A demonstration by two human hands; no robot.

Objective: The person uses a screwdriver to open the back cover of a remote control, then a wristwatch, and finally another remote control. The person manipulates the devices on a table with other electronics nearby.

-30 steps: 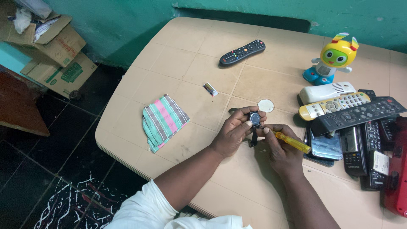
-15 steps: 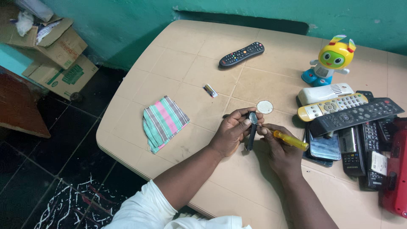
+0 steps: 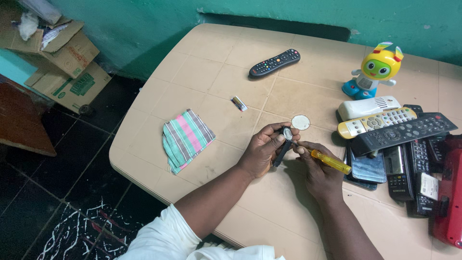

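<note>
The left hand (image 3: 262, 154) is closed around a small black watch (image 3: 284, 143) in the middle of the frame. The right hand (image 3: 320, 171) grips a yellow screwdriver (image 3: 331, 162), its tip at the watch. The tip might slip and scratch it. At the upper left, cardboard boxes (image 3: 62, 58) hold paper and plastic scraps.

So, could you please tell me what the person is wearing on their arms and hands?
Both hands, left hand and right hand, are bare, with no gloves, and no rings or wristbands show. The forearms are bare too. A short white sleeve covers the left upper arm.
</note>
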